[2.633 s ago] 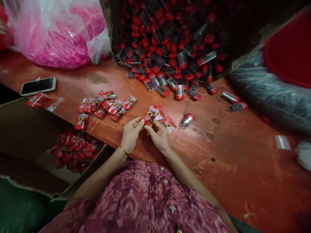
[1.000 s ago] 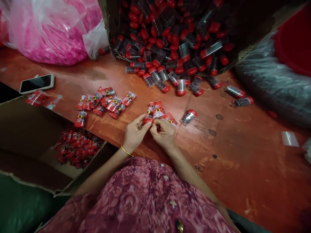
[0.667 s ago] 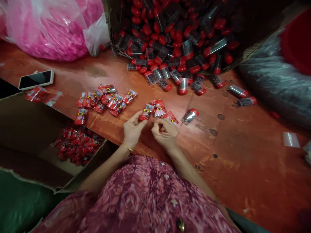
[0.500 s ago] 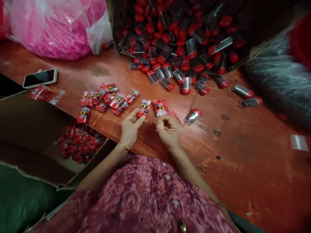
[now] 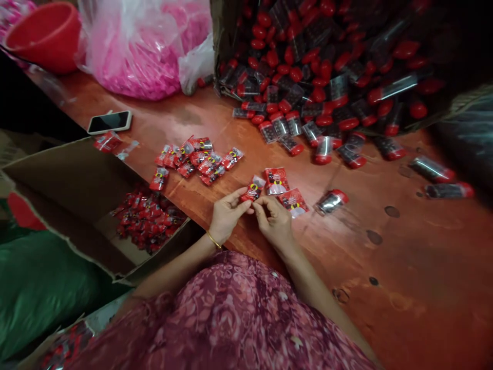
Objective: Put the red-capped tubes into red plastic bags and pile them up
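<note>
My left hand (image 5: 226, 217) holds a small red plastic packet (image 5: 253, 188) with a yellow mark between thumb and fingers. Against the packet's lower end, my right hand (image 5: 275, 224) is closed in a pinch; its fingertips partly cover that edge. Just beyond my hands lie two flat red printed packets, one upper (image 5: 276, 181) and one lower (image 5: 294, 202). To their right, a clear capsule with a red cap (image 5: 332, 201) rests on its side. A loose group of filled red packets (image 5: 204, 160) lies left of my hands on the table.
A big carton (image 5: 220, 67) of red-capped capsules (image 5: 323, 149) spills onto the orange-red table (image 5: 346, 288). Below the left edge, an open cardboard box (image 5: 61, 180) holds many red packets. A phone (image 5: 110, 122), a bag of pink pieces (image 5: 134, 61) and a red bowl (image 5: 46, 41) stand farther left.
The view has shifted left, so things appear farther right. My right hand has come in to the packet in my left hand, and its fingertips now meet the packet's lower end.
</note>
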Tool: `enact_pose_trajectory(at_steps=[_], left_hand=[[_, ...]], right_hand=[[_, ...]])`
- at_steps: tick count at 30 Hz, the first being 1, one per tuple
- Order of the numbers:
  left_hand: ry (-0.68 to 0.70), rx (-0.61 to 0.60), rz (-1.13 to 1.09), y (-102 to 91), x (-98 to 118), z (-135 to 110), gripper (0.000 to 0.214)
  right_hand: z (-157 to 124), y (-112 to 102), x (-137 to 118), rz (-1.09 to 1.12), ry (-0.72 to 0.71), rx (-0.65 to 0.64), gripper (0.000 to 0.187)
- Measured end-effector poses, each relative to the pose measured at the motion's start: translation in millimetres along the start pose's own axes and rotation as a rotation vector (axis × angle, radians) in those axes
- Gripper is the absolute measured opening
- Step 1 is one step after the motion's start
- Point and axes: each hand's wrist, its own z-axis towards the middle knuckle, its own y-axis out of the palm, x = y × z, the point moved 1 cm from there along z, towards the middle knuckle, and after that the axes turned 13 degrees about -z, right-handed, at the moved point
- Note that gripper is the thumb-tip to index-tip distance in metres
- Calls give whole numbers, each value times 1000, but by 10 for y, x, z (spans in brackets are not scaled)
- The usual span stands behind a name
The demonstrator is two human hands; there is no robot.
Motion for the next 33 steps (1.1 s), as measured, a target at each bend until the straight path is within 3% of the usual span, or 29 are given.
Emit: enact_pose_trajectory(at_steps=[3,6,11,14,17,20,23,25,27,29,33], left_hand=[[-3,71,17,-17,25,-4,53],[110,161,126,-92,152,-2,53],[522,436,421,-478,432,53,46],[589,548,779,-702,546,167,51],[687,549,1074,-703,600,192,68],[888,409,1145,-431,542,89,65],[919,-14,1172,10,345,25,29],[849,-251,1201,298,204,42,25],[785,-342,1281,525,113,100,28],[749,-351,1369,674,77,186,32],[699,-462,1445,796,55,372,34]], right_hand=[[-18,46,-2,-89,-122,-40,16],[-48,88,-31,-135,-245,-83,17],[-39,49,-89,-111,-166,-68,20],[-1,-95,-73,-142,-139,-26,22],[-25,-335,27,-212,-93,54,19],[-133,-572,240,-307,102,182,15],[-265,-680,472,-385,315,218,16],[-329,-677,559,-408,387,183,20],[-351,-647,568,-439,408,135,26],[-324,-616,521,-501,409,86,32],[-176,-570,410,-661,444,-83,34]])
